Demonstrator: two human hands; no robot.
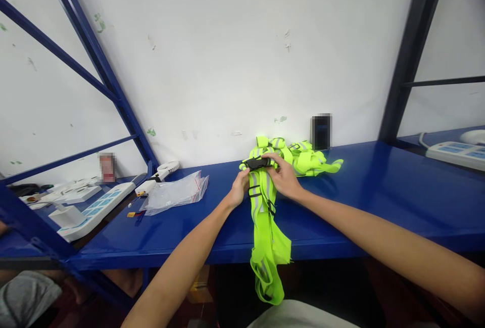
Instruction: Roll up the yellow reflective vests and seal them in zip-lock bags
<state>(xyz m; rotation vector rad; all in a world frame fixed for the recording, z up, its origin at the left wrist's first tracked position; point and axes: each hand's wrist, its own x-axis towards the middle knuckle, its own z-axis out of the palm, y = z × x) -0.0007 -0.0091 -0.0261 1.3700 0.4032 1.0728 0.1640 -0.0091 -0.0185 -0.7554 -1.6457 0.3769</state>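
A neon yellow reflective vest [267, 227] with grey stripes lies on the blue shelf [379, 191] and hangs over its front edge. My left hand [240, 187] grips the vest's upper left side, fingers closed on the strap. My right hand [282, 176] is closed on the top of the vest at a black buckle [257, 162]. Just behind lies a pile of more neon yellow vests [303, 158].
Clear zip bags [174, 194] lie left of the vest. A white handheld fan [161, 174], white power strips [94, 212] and small parts sit further left. Another power strip [454, 153] is at the right. Blue frame posts stand on both sides, with a white wall behind.
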